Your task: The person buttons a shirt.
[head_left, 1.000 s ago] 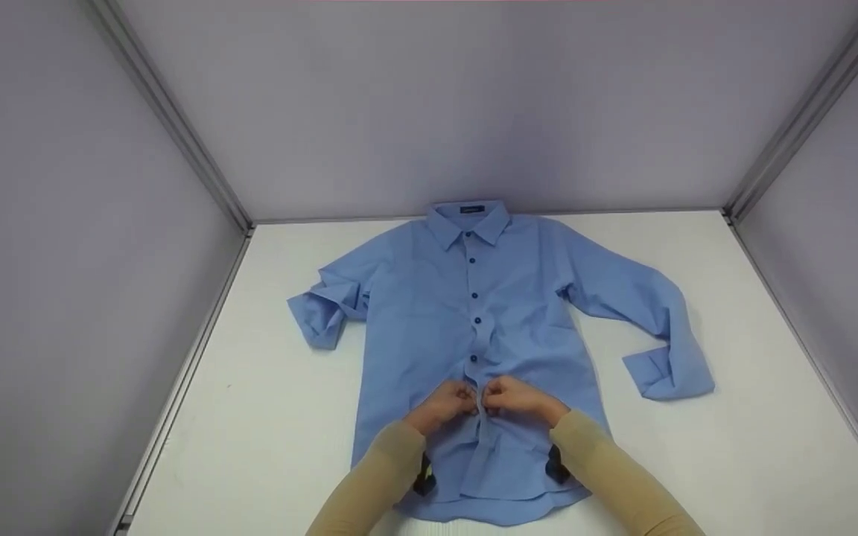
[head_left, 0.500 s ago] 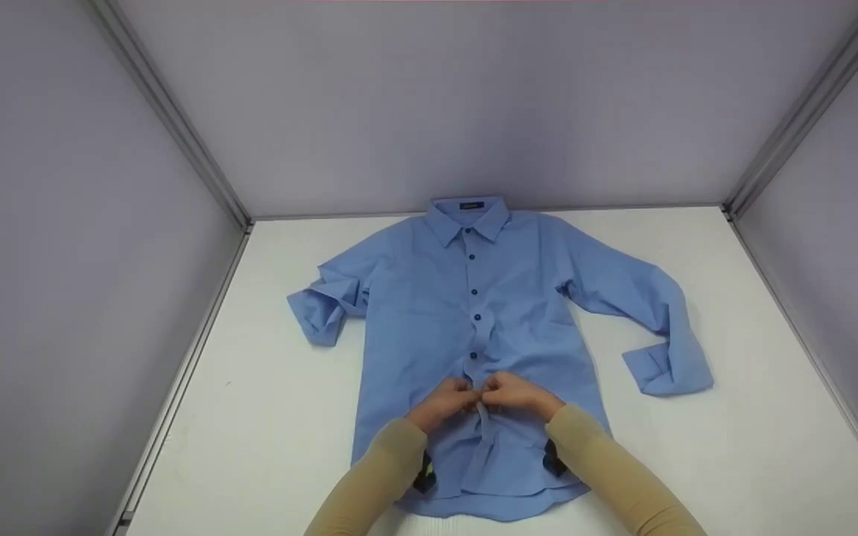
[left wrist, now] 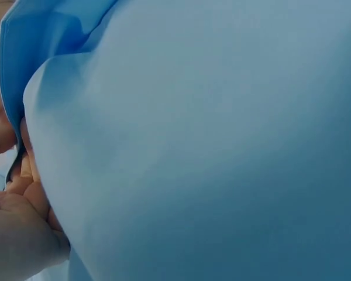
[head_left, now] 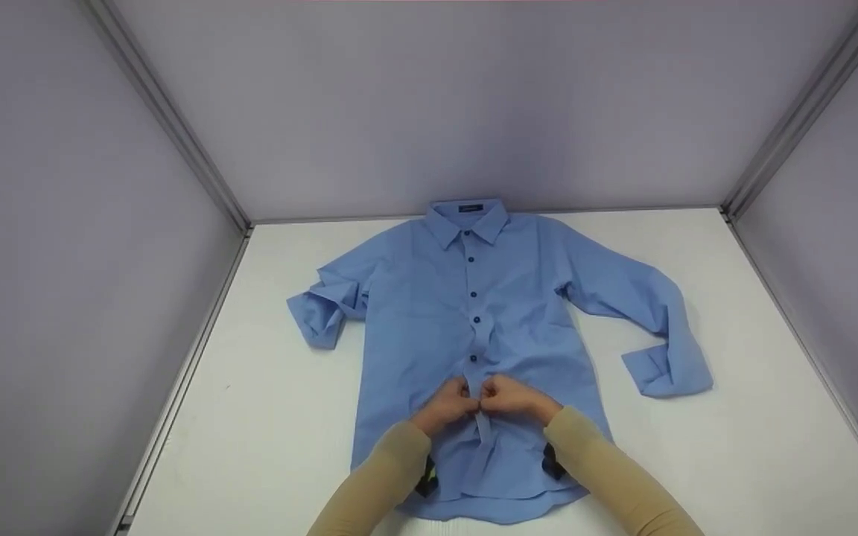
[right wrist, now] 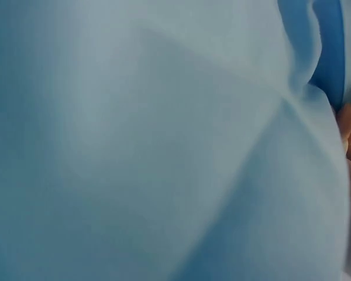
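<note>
A blue long-sleeved button-up shirt lies face up, its collar toward the back wall. Dark buttons run down the front placket, the lowest visible button just above the hands. My left hand pinches the placket edge from the left. Facing it, my right hand pinches the same placket from the right, the fingertips of both meeting. In the left wrist view, raised shirt fabric fills most of the picture and partly covers the fingers. Fabric likewise hides most of the right hand in the right wrist view.
The white table is bordered by grey panels at the back and both sides. One shirt sleeve is bunched at the left; the other sleeve bends down at the right. Dark wrist devices sit under both forearms.
Both hands stay at the lower placket. The left fingers have shifted slightly, and the gap seen between the hands a second ago has closed at the fingertips. The rest of the shirt lies the same.
</note>
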Demonstrator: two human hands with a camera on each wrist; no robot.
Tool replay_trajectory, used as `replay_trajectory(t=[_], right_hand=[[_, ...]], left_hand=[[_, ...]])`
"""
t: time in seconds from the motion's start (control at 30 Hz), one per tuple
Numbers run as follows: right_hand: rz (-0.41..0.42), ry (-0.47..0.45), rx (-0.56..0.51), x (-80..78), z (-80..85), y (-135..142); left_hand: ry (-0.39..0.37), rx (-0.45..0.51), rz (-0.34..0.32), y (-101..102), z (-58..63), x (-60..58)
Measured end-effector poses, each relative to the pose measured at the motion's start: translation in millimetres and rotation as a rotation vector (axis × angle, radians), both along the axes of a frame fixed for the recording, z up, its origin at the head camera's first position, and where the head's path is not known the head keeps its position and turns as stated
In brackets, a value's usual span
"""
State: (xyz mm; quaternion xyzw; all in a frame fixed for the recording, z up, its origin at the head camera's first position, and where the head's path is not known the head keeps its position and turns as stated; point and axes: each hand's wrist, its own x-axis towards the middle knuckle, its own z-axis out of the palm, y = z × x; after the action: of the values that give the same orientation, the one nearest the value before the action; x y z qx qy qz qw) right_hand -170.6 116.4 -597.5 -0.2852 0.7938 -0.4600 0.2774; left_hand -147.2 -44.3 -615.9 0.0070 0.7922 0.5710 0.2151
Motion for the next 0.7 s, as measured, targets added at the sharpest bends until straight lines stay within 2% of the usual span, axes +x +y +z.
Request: replay_trajectory(t=[0.1,0.5,0.63,0.7], right_hand=[[0.019,0.016,-0.012,-3.0,-7.4,1.2],[0.025,0.046,-0.030,-4.9,-11.4,0.7],[0.040,0.047,-0.043,-4.8,-11.6,1.0],[0.037,0.042,-0.043,-4.9,-11.3,1.0]], left_hand=[[0.009,-0.016,0.011,1.3,1.7,0.1],[-0.001,-0.014,0.022,4.0,7.3,2.5],[-0.015,0.000,0.018,2.6,0.6,-1.1],[0.007,0.022,-0.001,0.8,-7.3,-4.1]])
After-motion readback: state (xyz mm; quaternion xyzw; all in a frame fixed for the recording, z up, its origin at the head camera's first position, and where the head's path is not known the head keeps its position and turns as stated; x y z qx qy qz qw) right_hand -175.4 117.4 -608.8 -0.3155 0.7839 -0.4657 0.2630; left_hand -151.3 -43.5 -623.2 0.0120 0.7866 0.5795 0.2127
